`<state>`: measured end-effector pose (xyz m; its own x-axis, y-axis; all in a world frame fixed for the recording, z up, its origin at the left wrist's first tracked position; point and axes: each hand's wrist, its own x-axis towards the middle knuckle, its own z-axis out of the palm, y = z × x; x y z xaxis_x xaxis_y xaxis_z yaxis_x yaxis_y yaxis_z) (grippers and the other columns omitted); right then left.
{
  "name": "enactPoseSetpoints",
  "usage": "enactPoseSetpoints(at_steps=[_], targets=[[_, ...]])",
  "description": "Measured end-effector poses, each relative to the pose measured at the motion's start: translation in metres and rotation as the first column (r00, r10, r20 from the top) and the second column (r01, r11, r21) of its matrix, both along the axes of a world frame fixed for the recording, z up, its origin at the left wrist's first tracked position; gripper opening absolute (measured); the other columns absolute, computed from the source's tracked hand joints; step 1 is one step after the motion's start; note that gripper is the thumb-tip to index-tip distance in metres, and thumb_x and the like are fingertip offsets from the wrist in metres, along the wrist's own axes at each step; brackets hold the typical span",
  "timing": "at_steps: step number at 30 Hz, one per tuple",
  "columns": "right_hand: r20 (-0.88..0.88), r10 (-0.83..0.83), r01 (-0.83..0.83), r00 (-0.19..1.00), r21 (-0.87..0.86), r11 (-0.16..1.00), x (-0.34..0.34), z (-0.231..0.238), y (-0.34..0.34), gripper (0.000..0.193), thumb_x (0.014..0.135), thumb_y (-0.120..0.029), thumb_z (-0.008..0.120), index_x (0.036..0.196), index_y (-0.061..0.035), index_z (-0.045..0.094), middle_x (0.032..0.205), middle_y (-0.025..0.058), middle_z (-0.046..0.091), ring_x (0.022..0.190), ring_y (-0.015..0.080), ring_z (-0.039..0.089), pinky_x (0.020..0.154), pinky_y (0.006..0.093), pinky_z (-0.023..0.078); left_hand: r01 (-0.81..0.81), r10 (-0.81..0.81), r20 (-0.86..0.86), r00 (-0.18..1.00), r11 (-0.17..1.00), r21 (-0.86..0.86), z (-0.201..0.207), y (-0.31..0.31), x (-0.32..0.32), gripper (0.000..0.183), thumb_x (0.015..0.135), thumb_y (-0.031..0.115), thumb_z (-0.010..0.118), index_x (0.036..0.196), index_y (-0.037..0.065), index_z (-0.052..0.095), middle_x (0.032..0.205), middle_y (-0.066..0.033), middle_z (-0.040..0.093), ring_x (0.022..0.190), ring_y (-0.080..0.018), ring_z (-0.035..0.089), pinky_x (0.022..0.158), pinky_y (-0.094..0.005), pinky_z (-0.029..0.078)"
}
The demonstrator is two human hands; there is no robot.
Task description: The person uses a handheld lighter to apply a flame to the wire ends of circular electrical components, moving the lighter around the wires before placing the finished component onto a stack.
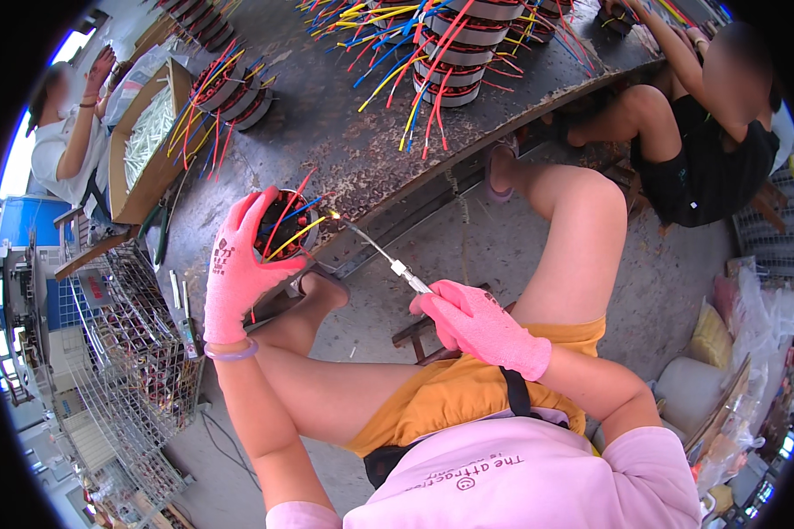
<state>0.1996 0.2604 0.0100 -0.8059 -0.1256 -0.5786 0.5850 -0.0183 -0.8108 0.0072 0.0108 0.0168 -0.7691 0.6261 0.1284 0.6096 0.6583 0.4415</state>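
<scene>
My left hand (238,264), in a pink glove, grips a motor stator (284,225) at the table's near edge. Its fingers curve round the ring, and red, blue and yellow wires stick out of it. In my right hand (481,326), also gloved in pink, is a slim tool (406,273) with a white collar and a thin metal shaft; it resembles a soldering iron. The shaft's tip is at the end of the yellow wire (313,231), where a small bright glow shows. Whether tip and wire touch, I cannot tell.
Stacked stators (454,62) with loose wires stand on the worn table (326,141), and a shorter stack (238,97) leans at left. A cardboard box (146,145) holds white tubes. Wire baskets (132,353) stand below left. A person (75,132) sits left, another (706,132) right.
</scene>
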Motion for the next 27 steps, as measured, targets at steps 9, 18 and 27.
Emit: enactPoseSetpoints(at_steps=[9,18,27], targets=[[-0.009,0.002,-0.002,1.000,0.010,1.000,0.000,-0.001,0.001,0.032,0.099,-0.028,0.047,0.103,0.0006,0.062,0.063,0.0046,0.050,0.054,0.0124,0.051,0.056,0.0300,0.044,-0.011,0.011,-0.008,1.000,1.000,-0.016,-0.001,0.000,-0.001,0.088,0.059,0.009,0.083,0.140,0.005,0.050,0.133,-0.0164,0.054,0.121,-0.0334,0.056,0.105,-0.0387,0.045],[-0.005,-0.018,0.018,1.000,0.018,1.000,0.001,-0.006,0.000,0.035,0.100,-0.033,0.049,0.105,-0.0015,0.063,0.060,0.0018,0.051,0.047,0.0083,0.042,0.047,0.0270,0.035,-0.017,0.017,0.010,1.000,1.000,0.011,-0.003,-0.001,-0.002,0.094,0.056,0.017,0.087,0.140,0.003,0.048,0.133,-0.0178,0.054,0.121,-0.0378,0.054,0.103,-0.0430,0.045],[-0.143,0.008,-0.004,0.990,0.028,1.000,0.003,-0.012,-0.001,0.033,0.101,-0.032,0.049,0.105,-0.0023,0.063,0.062,0.0023,0.050,0.048,0.0085,0.043,0.048,0.0272,0.035,-0.006,0.006,-0.008,1.000,1.000,0.019,-0.004,-0.001,-0.002,0.094,0.056,0.017,0.087,0.140,0.003,0.048,0.133,-0.0185,0.054,0.121,-0.0380,0.053,0.104,-0.0433,0.045]])
